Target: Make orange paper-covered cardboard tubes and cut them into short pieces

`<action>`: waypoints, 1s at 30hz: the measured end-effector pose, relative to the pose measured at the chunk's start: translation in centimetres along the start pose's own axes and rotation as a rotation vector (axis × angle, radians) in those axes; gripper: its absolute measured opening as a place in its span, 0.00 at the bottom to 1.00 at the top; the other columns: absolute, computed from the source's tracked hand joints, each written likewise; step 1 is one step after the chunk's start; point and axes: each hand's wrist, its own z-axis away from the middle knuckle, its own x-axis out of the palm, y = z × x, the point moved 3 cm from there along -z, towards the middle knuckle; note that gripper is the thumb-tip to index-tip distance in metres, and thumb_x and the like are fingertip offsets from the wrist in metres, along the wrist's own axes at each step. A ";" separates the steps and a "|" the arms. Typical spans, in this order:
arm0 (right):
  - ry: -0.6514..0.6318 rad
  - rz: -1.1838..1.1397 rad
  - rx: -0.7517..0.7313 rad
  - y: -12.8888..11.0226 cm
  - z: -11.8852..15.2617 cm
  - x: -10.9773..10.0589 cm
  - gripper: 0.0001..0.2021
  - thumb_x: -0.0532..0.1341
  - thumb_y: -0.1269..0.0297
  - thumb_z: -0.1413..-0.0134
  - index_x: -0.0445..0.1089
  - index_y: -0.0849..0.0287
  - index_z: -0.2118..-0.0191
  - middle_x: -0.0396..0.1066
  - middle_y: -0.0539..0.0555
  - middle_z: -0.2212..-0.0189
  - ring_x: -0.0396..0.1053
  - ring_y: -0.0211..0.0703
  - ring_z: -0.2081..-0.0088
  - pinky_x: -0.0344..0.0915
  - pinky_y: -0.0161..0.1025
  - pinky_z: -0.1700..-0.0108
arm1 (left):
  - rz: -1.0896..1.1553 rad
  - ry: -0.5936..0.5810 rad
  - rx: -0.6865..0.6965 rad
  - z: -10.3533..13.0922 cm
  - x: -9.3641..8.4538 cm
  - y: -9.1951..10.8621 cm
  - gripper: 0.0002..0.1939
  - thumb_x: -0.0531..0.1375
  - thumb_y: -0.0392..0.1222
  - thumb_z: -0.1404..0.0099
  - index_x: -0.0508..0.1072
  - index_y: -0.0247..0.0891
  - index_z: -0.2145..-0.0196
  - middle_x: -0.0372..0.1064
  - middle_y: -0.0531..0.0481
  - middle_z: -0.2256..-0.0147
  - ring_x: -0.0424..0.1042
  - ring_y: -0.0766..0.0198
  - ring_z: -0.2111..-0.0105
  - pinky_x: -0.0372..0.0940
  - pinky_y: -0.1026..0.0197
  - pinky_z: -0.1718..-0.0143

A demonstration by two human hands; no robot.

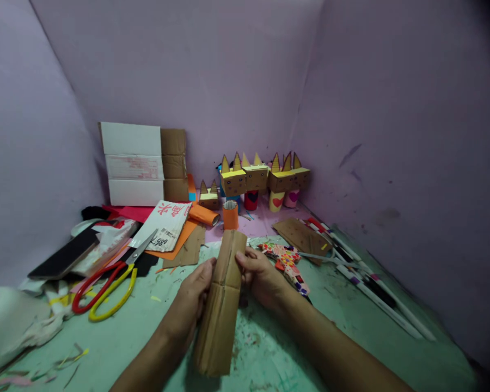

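Observation:
A long folded strip of brown cardboard [222,305] runs from near me toward the back, over the green table [118,337]. My left hand [191,296] grips its left side at the crease. My right hand [261,277] pinches its right edge just past the crease. Both hands hold the same piece, and its near end lies between my forearms.
Red-and-yellow-handled scissors [110,280] lie at left beside a black phone [63,256] and paper scraps. Cardboard animal figures [261,177] on cups stand at the back corner with an orange tube [230,214]. Patterned paper [288,261] and several white sticks [367,277] lie at right.

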 end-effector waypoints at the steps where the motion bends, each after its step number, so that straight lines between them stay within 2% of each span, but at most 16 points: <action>1: -0.014 -0.006 0.010 -0.1 0.1 0.1 0.16 0.72 0.59 0.70 0.73 0.61 0.71 0.70 0.49 0.80 0.64 0.33 0.81 0.63 0.29 0.78 | 0.136 -0.038 -0.061 -0.1 0.1 -0.1 0.30 0.51 0.57 0.36 0.63 0.31 0.45 0.72 0.39 0.54 0.73 0.51 0.57 0.67 0.54 0.57; 3: -0.058 -0.005 0.040 -0.1 0.2 0.4 0.15 0.72 0.60 0.70 0.73 0.61 0.72 0.68 0.48 0.81 0.61 0.32 0.83 0.62 0.29 0.78 | 0.323 -0.073 -0.147 -0.1 0.4 -0.4 0.24 0.55 0.53 0.37 0.69 0.32 0.51 0.76 0.42 0.61 0.75 0.55 0.64 0.68 0.56 0.62; 5: -0.107 -0.001 0.066 -0.1 0.4 0.7 0.16 0.72 0.60 0.70 0.73 0.62 0.71 0.67 0.48 0.82 0.61 0.32 0.83 0.62 0.29 0.78 | 0.395 -0.065 -0.179 -0.2 0.5 -0.8 0.18 0.58 0.50 0.39 0.73 0.32 0.59 0.76 0.43 0.68 0.74 0.57 0.69 0.68 0.58 0.65; 7: -0.131 0.011 0.060 0.1 0.6 0.9 0.17 0.72 0.59 0.69 0.74 0.62 0.70 0.67 0.47 0.82 0.61 0.32 0.83 0.61 0.28 0.78 | 0.416 -0.067 -0.177 -0.4 0.4 -1.1 0.18 0.59 0.50 0.40 0.74 0.31 0.62 0.76 0.43 0.70 0.74 0.58 0.70 0.68 0.58 0.65; 12: -0.131 0.100 0.014 0.5 0.7 0.7 0.21 0.72 0.58 0.65 0.73 0.63 0.62 0.72 0.52 0.74 0.68 0.35 0.76 0.66 0.30 0.73 | 0.324 -0.067 -0.068 -0.7 0.1 -0.9 0.20 0.63 0.53 0.44 0.75 0.31 0.63 0.76 0.44 0.71 0.73 0.56 0.69 0.67 0.58 0.65; 15: -0.119 0.133 0.010 0.7 0.5 0.6 0.23 0.72 0.58 0.65 0.73 0.63 0.61 0.72 0.53 0.72 0.69 0.36 0.74 0.64 0.29 0.74 | 0.309 -0.069 -0.047 -0.8 -0.1 -0.8 0.21 0.63 0.54 0.46 0.75 0.31 0.65 0.76 0.43 0.71 0.73 0.56 0.70 0.66 0.57 0.66; 21: -0.127 0.180 0.000 0.4 0.8 0.6 0.23 0.71 0.57 0.65 0.72 0.63 0.61 0.71 0.53 0.72 0.67 0.37 0.73 0.63 0.30 0.74 | 0.370 -0.085 -0.051 -1.0 -0.1 -1.1 0.14 0.60 0.47 0.40 0.74 0.31 0.66 0.76 0.41 0.69 0.73 0.56 0.68 0.65 0.57 0.64; 24: -0.097 0.266 0.004 0.5 0.9 0.6 0.25 0.70 0.56 0.62 0.71 0.62 0.56 0.68 0.51 0.73 0.63 0.33 0.77 0.58 0.27 0.80 | 0.512 -0.087 -0.146 -0.9 0.2 -1.3 0.13 0.57 0.44 0.37 0.73 0.32 0.61 0.75 0.42 0.70 0.73 0.56 0.70 0.65 0.56 0.64; 26: -0.077 0.375 -0.004 0.4 0.9 0.7 0.26 0.68 0.52 0.59 0.70 0.60 0.54 0.67 0.49 0.74 0.58 0.30 0.81 0.53 0.27 0.84 | 0.623 -0.150 -0.264 -0.8 0.7 -1.5 0.16 0.52 0.46 0.34 0.72 0.32 0.58 0.75 0.42 0.70 0.73 0.56 0.71 0.66 0.55 0.65; 28: -0.044 0.514 -0.037 -0.4 1.0 0.8 0.27 0.65 0.48 0.57 0.70 0.60 0.53 0.68 0.51 0.73 0.60 0.32 0.80 0.56 0.29 0.82 | 0.711 -0.234 -0.347 -0.7 1.0 -1.4 0.21 0.47 0.48 0.32 0.72 0.29 0.57 0.74 0.40 0.69 0.73 0.56 0.71 0.66 0.53 0.64; 30: 0.065 0.668 -0.096 -2.1 1.6 0.3 0.29 0.63 0.45 0.57 0.70 0.60 0.52 0.70 0.56 0.66 0.66 0.39 0.73 0.64 0.34 0.77 | 0.755 -0.263 -0.361 -0.6 0.8 -1.3 0.24 0.44 0.48 0.31 0.72 0.26 0.58 0.74 0.38 0.65 0.73 0.56 0.70 0.66 0.52 0.63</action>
